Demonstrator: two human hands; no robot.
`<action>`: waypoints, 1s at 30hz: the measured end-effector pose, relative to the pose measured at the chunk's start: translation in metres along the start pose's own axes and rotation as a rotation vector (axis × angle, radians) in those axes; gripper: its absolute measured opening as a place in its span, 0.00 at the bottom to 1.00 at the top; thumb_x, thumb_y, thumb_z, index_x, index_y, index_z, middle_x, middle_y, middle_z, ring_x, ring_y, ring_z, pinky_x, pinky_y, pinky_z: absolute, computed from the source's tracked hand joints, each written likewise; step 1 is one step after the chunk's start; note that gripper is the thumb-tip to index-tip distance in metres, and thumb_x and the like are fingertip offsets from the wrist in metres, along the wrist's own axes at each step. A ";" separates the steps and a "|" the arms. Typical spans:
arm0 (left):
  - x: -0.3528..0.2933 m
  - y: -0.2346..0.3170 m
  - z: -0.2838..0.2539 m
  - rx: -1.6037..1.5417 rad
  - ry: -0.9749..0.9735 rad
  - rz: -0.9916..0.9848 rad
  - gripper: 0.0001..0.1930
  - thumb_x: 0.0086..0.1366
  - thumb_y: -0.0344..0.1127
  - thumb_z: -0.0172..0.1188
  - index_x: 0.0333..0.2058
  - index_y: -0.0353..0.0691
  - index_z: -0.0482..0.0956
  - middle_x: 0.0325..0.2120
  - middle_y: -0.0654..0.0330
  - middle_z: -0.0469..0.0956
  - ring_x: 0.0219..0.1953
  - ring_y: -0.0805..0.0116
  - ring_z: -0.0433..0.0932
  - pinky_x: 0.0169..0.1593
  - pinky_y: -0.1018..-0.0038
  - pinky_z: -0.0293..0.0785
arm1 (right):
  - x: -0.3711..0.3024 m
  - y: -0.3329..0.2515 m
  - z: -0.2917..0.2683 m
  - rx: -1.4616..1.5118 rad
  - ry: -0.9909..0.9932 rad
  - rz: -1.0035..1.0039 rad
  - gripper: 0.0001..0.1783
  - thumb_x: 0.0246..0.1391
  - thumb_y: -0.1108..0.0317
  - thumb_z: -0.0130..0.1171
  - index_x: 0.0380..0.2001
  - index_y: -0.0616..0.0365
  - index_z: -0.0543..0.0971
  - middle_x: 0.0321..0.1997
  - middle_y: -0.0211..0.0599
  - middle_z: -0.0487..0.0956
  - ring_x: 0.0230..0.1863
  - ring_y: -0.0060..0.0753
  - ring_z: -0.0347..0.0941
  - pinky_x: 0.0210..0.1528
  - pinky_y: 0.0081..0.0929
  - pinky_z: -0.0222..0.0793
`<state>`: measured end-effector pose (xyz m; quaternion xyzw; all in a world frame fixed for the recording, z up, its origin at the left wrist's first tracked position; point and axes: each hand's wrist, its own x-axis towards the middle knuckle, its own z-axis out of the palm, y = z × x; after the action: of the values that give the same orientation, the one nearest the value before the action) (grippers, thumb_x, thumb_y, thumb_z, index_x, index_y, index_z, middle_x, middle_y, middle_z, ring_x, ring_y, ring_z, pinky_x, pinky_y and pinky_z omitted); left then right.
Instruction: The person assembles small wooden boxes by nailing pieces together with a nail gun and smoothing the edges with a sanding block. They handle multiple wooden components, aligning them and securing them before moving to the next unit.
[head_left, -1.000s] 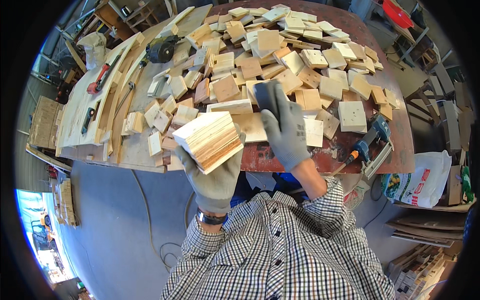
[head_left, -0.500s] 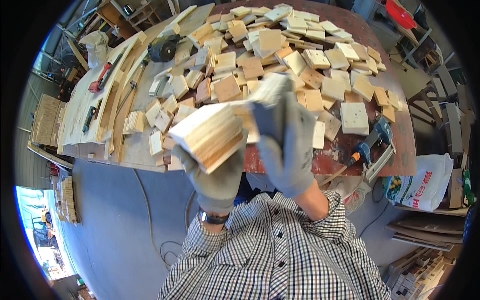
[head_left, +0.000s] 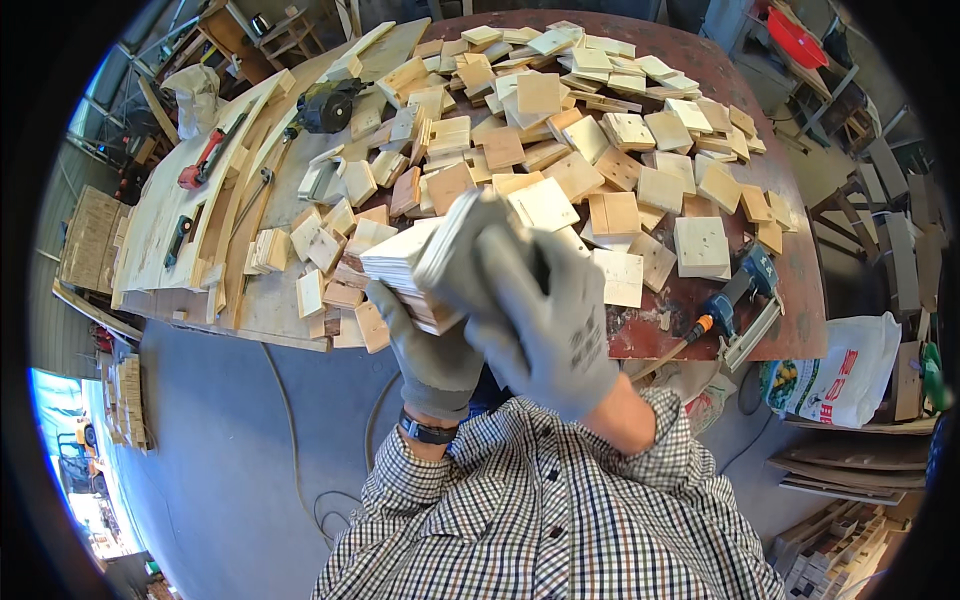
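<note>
Both my hands wear grey work gloves and meet in front of my chest at the table's near edge. My left hand (head_left: 432, 365) is wrapped round a stack of square wooden boards (head_left: 397, 262), their layered edges facing out. Just right of that stack, my right hand (head_left: 565, 335) grips some pale wooden boards (head_left: 441, 238). Its fingers are blurred and hide much of what it holds, so I cannot tell how many boards are there. A large heap of loose wooden boards (head_left: 540, 93) spreads over the table beyond my hands.
On the red table (head_left: 795, 310) at right lies a blue nail gun (head_left: 745, 285) with an orange hose fitting. Long planks (head_left: 225, 220), a red-handled tool (head_left: 203, 160) and a dark green power tool (head_left: 328, 105) are at left. A white printed bag (head_left: 835, 370) stands at right.
My right hand has come left and down, bringing its boards beside the left hand's stack. The stack in my left hand has turned and sits partly behind my right hand.
</note>
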<state>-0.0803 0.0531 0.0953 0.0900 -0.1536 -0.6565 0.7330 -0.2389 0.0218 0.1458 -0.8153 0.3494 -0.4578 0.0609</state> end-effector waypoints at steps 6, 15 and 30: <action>0.001 0.000 -0.014 -0.107 0.008 -0.012 0.38 0.79 0.69 0.40 0.74 0.47 0.64 0.70 0.57 0.69 0.68 0.57 0.69 0.73 0.52 0.64 | -0.006 0.028 0.036 -0.159 0.056 0.136 0.39 0.67 0.43 0.57 0.74 0.51 0.67 0.57 0.54 0.70 0.52 0.54 0.69 0.54 0.49 0.64; -0.023 0.008 -0.051 0.082 0.034 -0.130 0.49 0.72 0.78 0.41 0.78 0.49 0.52 0.77 0.55 0.58 0.74 0.49 0.64 0.74 0.50 0.66 | -0.031 0.025 0.017 1.118 -0.103 0.523 0.41 0.75 0.58 0.51 0.80 0.69 0.51 0.81 0.49 0.59 0.79 0.40 0.56 0.79 0.35 0.50; -0.032 0.070 -0.001 0.394 0.085 -0.421 0.55 0.70 0.69 0.58 0.79 0.36 0.46 0.69 0.43 0.70 0.67 0.51 0.76 0.68 0.62 0.75 | -0.047 0.029 -0.009 0.465 -0.281 -0.112 0.40 0.66 0.38 0.58 0.64 0.64 0.74 0.65 0.63 0.70 0.59 0.62 0.71 0.64 0.51 0.65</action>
<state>-0.0174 0.0930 0.1139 0.2880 -0.2255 -0.7474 0.5547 -0.2766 0.0314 0.1057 -0.8529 0.1773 -0.4108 0.2691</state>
